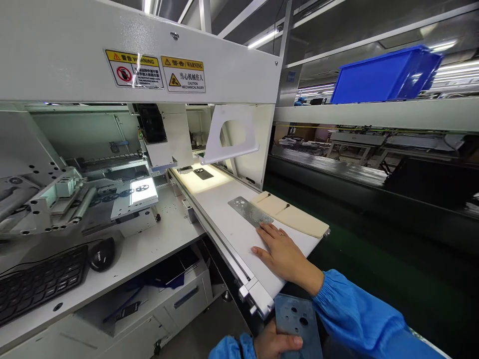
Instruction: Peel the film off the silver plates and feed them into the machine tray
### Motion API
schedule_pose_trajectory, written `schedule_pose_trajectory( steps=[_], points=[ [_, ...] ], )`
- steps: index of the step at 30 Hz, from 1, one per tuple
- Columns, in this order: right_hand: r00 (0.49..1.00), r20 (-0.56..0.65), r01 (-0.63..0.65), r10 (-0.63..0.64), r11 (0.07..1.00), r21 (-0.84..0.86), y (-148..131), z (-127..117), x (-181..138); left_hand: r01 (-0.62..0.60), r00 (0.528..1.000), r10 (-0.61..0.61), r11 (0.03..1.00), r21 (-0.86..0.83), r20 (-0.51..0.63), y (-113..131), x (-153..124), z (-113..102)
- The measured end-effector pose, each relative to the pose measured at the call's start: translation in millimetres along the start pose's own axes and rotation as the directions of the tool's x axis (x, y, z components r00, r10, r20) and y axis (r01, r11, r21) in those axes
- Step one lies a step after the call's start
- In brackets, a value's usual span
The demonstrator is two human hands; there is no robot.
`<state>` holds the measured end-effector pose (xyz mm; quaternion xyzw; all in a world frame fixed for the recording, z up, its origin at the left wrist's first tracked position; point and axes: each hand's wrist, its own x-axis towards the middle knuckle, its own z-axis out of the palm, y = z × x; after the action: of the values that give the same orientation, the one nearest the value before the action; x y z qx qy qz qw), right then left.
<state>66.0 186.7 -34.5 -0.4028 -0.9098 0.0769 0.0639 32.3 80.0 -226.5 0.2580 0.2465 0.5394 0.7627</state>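
Note:
On the white conveyor belt [224, 219] lies a thin grey flat panel [249, 211] with round holes at its far end. My right hand [281, 252] rests with fingers stretched out, its fingertips at the near end of that panel. Below the belt's near end, my left hand [275, 344] grips a blue-grey phone back panel [298, 319] with round camera holes, thumb on its face. Whether that is one panel or a stack, I cannot tell. Farther along, a dark panel [204, 173] with holes lies on the lit part of the belt under the machine.
A cream guide plate [290, 214] with two dark screws borders the belt's right side. Left of it stand a keyboard [45, 279], a mouse [102, 254] and a roller unit [80, 204]. A blue bin [385, 75] sits on a shelf; a white machine cover [224, 55] hangs overhead.

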Motion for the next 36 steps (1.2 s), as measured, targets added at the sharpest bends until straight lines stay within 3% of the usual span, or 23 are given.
schedule_pose_trajectory(
  steps=[17,23,27,31,34,36],
  points=[
    [0.999,0.032,-0.032,0.032,0.999,0.006,-10.3,-4.8,3.7,-0.002,0.999,0.004,0.999,-0.044,0.042,1.2,-0.3,2.6],
    [0.999,0.026,-0.035,0.035,0.999,0.011,-10.4,-4.7,4.3,0.005,1.0,-0.004,0.999,-0.041,0.009,1.1,-1.4,3.0],
    [0.998,-0.066,-0.008,0.009,1.0,0.024,-2.0,-2.4,-3.1,0.001,1.0,-0.002,0.999,-0.051,-0.021,-4.1,0.1,-2.1],
    [0.961,-0.276,0.032,-0.004,0.995,0.096,15.0,-5.1,-29.1,-0.023,1.0,0.024,0.999,-0.046,0.017,-0.5,-1.9,-1.3],
    [0.923,-0.378,0.023,0.07,0.972,0.235,28.1,-11.8,-65.0,0.029,0.994,-0.027,0.999,-0.016,0.11,15.0,-11.6,12.4],
    [0.914,-0.365,-0.031,0.174,0.93,0.366,35.8,-15.1,-94.0,0.077,0.984,-0.08,0.997,0.025,0.159,29.0,-20.0,26.6]
  ],
)
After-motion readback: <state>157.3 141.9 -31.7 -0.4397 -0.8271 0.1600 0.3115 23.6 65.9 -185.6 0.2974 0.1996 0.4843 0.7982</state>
